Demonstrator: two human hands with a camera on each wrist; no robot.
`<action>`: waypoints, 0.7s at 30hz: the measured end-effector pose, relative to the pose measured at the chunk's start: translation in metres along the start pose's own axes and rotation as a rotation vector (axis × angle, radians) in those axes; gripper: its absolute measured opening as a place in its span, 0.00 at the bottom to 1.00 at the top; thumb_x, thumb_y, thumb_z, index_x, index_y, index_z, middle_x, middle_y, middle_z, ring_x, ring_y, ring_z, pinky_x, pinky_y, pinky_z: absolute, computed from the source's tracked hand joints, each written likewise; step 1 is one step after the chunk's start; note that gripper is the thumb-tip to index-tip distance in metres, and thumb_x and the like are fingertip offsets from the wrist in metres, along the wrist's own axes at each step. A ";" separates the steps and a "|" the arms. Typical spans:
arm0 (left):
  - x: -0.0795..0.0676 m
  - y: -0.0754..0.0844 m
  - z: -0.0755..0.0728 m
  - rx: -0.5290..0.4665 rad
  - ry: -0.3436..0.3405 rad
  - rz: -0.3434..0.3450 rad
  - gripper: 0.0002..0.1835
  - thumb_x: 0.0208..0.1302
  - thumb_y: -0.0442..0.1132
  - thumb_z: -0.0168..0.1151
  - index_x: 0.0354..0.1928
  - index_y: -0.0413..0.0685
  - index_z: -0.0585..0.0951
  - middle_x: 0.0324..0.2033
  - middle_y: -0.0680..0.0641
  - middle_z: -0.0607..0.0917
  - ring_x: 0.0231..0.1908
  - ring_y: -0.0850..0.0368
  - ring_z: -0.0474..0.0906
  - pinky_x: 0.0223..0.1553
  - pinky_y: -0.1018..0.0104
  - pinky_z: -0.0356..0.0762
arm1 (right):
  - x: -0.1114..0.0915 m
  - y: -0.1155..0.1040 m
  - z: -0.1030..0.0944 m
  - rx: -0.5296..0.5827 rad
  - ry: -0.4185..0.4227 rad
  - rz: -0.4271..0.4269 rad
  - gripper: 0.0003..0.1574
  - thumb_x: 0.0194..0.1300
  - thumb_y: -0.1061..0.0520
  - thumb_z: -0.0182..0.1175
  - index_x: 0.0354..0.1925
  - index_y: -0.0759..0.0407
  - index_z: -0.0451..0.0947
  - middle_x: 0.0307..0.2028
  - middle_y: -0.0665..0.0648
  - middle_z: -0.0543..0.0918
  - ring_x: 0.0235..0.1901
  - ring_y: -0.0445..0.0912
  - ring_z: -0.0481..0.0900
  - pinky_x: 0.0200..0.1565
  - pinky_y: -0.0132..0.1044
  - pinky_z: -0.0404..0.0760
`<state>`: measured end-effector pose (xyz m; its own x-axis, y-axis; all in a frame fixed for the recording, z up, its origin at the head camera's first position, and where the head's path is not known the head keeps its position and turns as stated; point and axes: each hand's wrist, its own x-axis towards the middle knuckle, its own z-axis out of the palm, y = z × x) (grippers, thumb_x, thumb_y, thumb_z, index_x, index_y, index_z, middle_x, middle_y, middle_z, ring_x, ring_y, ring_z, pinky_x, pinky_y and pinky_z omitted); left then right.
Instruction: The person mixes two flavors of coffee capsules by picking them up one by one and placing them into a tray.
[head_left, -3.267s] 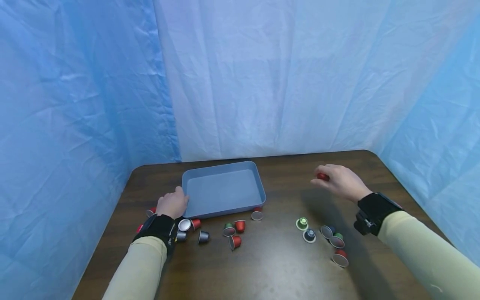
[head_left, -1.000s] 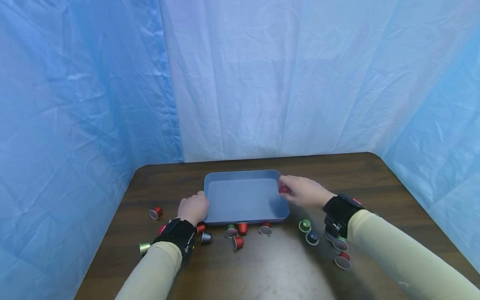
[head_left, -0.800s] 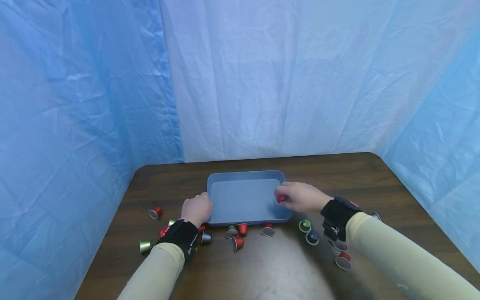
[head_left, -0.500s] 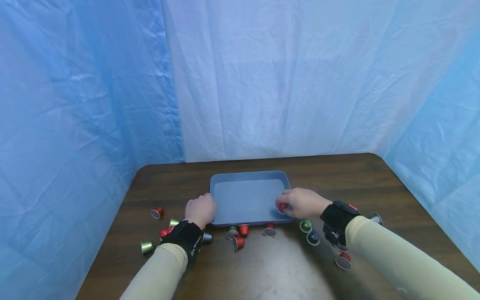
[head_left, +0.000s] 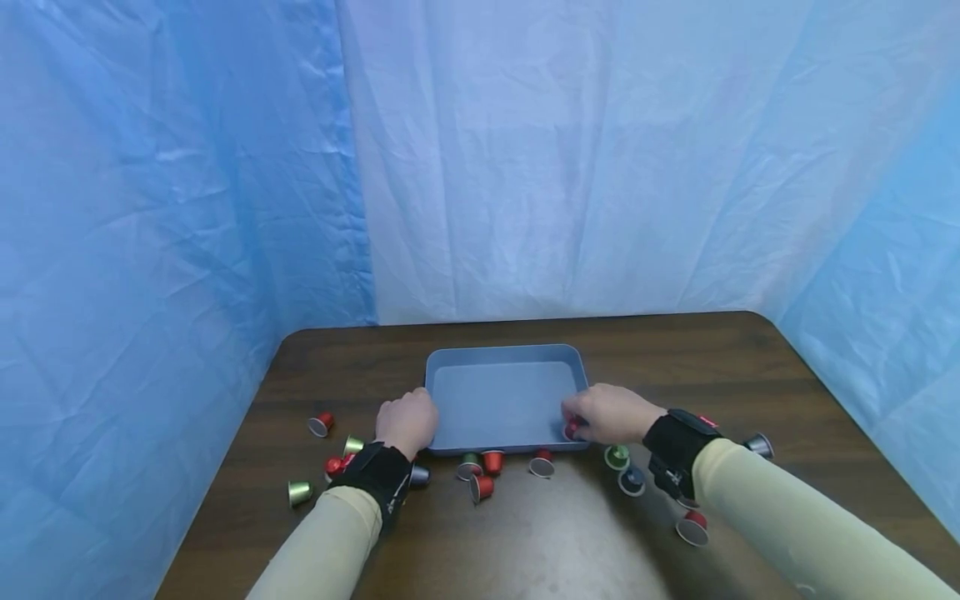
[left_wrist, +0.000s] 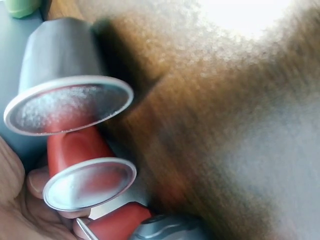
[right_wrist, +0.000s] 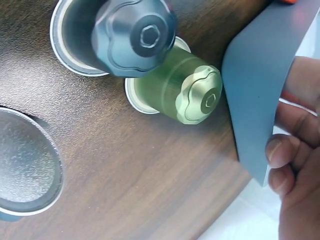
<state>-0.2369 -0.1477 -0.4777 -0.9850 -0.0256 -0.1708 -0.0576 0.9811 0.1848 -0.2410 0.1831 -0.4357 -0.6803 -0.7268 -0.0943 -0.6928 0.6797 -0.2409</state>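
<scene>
The blue-grey tray [head_left: 495, 400] lies on the table with its bottom bare. At its left edge my left hand [head_left: 408, 422] grips the side, fingers curled at the rim. In the left wrist view that hand [left_wrist: 20, 205] is partly hidden behind red coffee capsules [left_wrist: 80, 150] and a grey capsule [left_wrist: 57, 52]. My right hand [head_left: 611, 414] pinches a red coffee capsule [head_left: 572, 427] low over the tray's front right corner. In the right wrist view its fingers [right_wrist: 280, 150] reach across the tray wall [right_wrist: 257, 90], and just a sliver of red shows between them.
Green [head_left: 617, 456] and dark blue [head_left: 632, 479] capsules stand just right of the tray, with a red one [head_left: 693, 527] nearer. Several more lie along the tray's front, and others, including a light green one [head_left: 299, 492], lie at left. A silver capsule [head_left: 760, 446] is far right.
The tray and my left hand have moved right together. My right hand has carried the red capsule left from the table's right side, then down to the tray's front right corner.
</scene>
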 end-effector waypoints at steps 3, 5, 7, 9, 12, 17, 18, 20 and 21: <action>-0.001 0.001 0.000 0.006 0.003 0.000 0.17 0.77 0.44 0.55 0.53 0.35 0.79 0.40 0.40 0.85 0.42 0.42 0.83 0.52 0.44 0.79 | 0.000 0.000 0.000 -0.004 -0.006 0.000 0.08 0.62 0.57 0.73 0.36 0.52 0.81 0.26 0.42 0.78 0.24 0.36 0.72 0.31 0.30 0.74; -0.001 0.002 0.001 0.010 0.003 -0.001 0.17 0.77 0.45 0.56 0.52 0.35 0.79 0.39 0.41 0.85 0.41 0.43 0.83 0.52 0.45 0.79 | 0.000 0.001 0.000 -0.005 -0.013 0.000 0.09 0.62 0.57 0.73 0.36 0.52 0.81 0.25 0.42 0.78 0.24 0.36 0.72 0.31 0.30 0.74; -0.002 0.002 0.001 0.013 0.005 0.001 0.17 0.76 0.45 0.57 0.52 0.36 0.78 0.39 0.41 0.85 0.41 0.43 0.83 0.51 0.45 0.79 | 0.001 0.001 0.000 -0.009 -0.018 -0.003 0.09 0.61 0.57 0.74 0.35 0.51 0.81 0.26 0.42 0.78 0.24 0.36 0.72 0.31 0.30 0.74; -0.001 0.002 0.001 0.017 0.005 0.003 0.17 0.76 0.45 0.57 0.52 0.35 0.78 0.39 0.40 0.84 0.41 0.43 0.83 0.51 0.44 0.79 | 0.002 0.001 0.000 -0.012 -0.026 -0.007 0.10 0.61 0.57 0.74 0.35 0.51 0.80 0.26 0.42 0.78 0.25 0.36 0.73 0.31 0.30 0.74; -0.001 0.001 0.001 0.019 0.008 0.003 0.17 0.77 0.45 0.56 0.52 0.35 0.78 0.39 0.40 0.84 0.41 0.43 0.83 0.51 0.44 0.79 | 0.004 0.001 -0.001 -0.016 -0.036 -0.011 0.10 0.60 0.57 0.75 0.35 0.51 0.81 0.26 0.42 0.79 0.25 0.36 0.74 0.32 0.30 0.75; -0.001 0.001 0.001 0.012 0.004 0.003 0.17 0.76 0.45 0.57 0.52 0.36 0.78 0.40 0.40 0.85 0.42 0.43 0.83 0.52 0.44 0.79 | 0.002 0.003 -0.004 0.004 -0.051 -0.002 0.09 0.60 0.56 0.75 0.36 0.51 0.83 0.28 0.42 0.82 0.27 0.36 0.75 0.34 0.31 0.78; -0.001 0.002 0.002 0.012 0.003 0.003 0.17 0.76 0.45 0.57 0.52 0.36 0.78 0.41 0.41 0.85 0.42 0.43 0.83 0.53 0.44 0.79 | 0.002 0.003 -0.004 0.011 -0.051 0.000 0.09 0.61 0.55 0.75 0.37 0.51 0.83 0.29 0.43 0.82 0.28 0.35 0.76 0.35 0.31 0.79; -0.001 0.002 0.002 0.015 0.003 0.005 0.17 0.76 0.45 0.57 0.53 0.36 0.78 0.41 0.41 0.85 0.42 0.43 0.83 0.53 0.45 0.79 | 0.001 0.005 -0.005 0.026 -0.045 -0.003 0.09 0.62 0.53 0.74 0.40 0.52 0.84 0.31 0.43 0.83 0.29 0.35 0.76 0.35 0.32 0.79; -0.001 0.002 0.003 0.018 0.005 0.007 0.17 0.76 0.45 0.57 0.53 0.37 0.78 0.41 0.41 0.85 0.42 0.43 0.83 0.52 0.45 0.79 | 0.001 0.005 -0.005 0.032 -0.039 -0.002 0.10 0.62 0.52 0.74 0.41 0.52 0.85 0.31 0.44 0.83 0.29 0.36 0.76 0.35 0.32 0.79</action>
<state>-0.2360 -0.1454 -0.4798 -0.9861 -0.0197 -0.1651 -0.0479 0.9845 0.1686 -0.2462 0.1866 -0.4317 -0.6686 -0.7319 -0.1312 -0.6859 0.6752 -0.2714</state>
